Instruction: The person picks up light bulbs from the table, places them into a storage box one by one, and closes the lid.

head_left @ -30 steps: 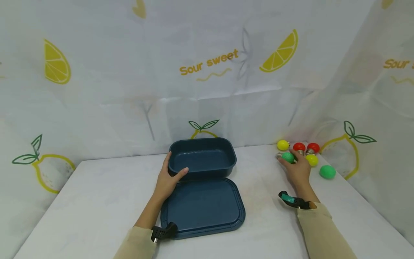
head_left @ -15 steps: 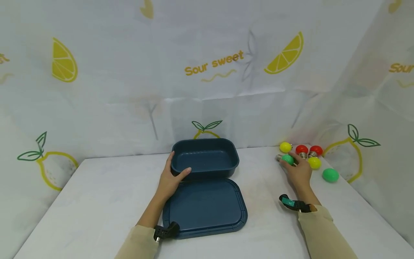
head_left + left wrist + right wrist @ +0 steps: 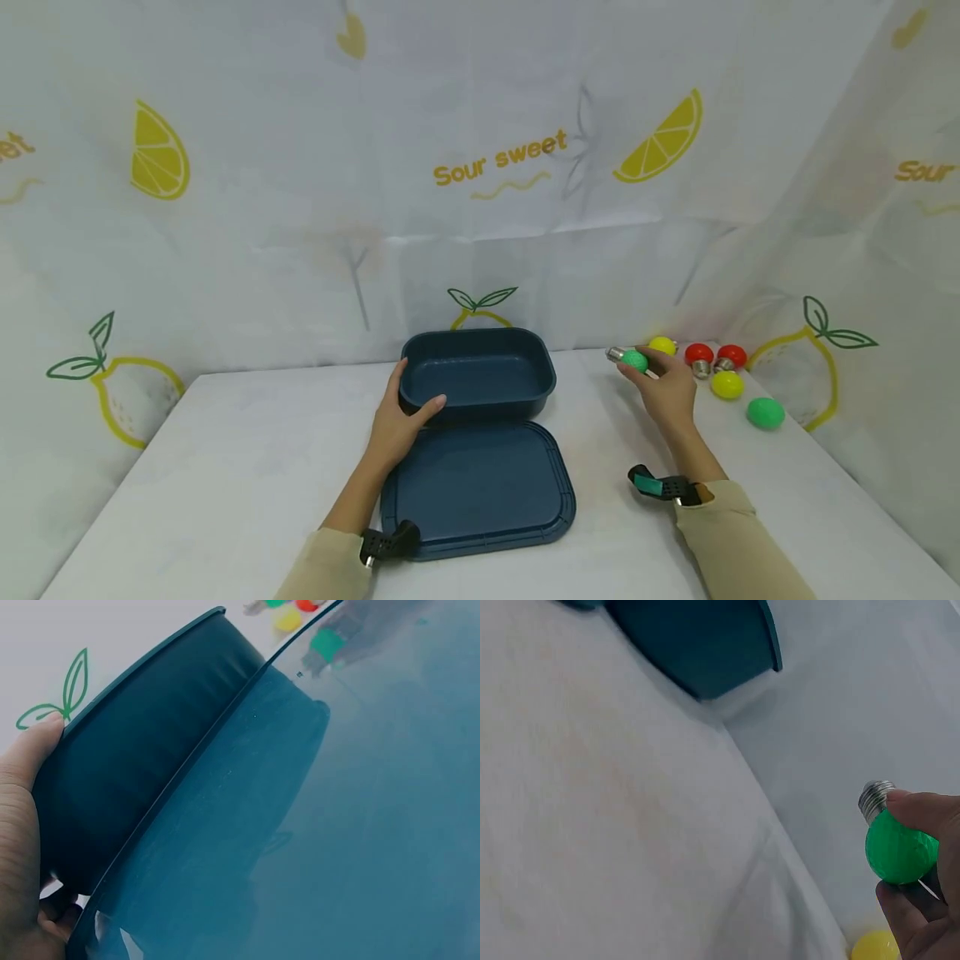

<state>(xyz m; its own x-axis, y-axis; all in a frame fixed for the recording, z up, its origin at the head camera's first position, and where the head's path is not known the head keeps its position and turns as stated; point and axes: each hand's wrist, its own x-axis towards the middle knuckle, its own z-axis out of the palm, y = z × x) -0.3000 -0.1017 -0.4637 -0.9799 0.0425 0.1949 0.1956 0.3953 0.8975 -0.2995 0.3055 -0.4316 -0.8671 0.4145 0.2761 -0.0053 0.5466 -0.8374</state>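
Note:
In the head view a dark blue plastic box (image 3: pixel 480 404) stands upright near the back of the table. My left hand (image 3: pixel 393 425) holds its front left corner, thumb on the front wall and fingers along the left side; the left wrist view also shows this hand (image 3: pixel 22 825) at the box wall. My right hand (image 3: pixel 669 390) pinches a green light bulb (image 3: pixel 635 360) between thumb and fingertips, its silver screw base pointing left. Close up in the right wrist view, the thumb presses near the bulb's (image 3: pixel 900 851) base, and the fingers support it from below.
The box's flat blue lid (image 3: pixel 480 492) lies in front of it. At the right stand two red bulbs (image 3: pixel 699 354), a yellow bulb (image 3: pixel 727 385), another yellow bulb (image 3: pixel 662 345) partly behind my right hand, and a green bulb (image 3: pixel 766 413). A lemon-print cloth (image 3: pixel 300 208) hangs behind.
My right hand has lifted the green light bulb from among the others and moved it left toward the box. The left hand stays at the box. The head view has shifted slightly.

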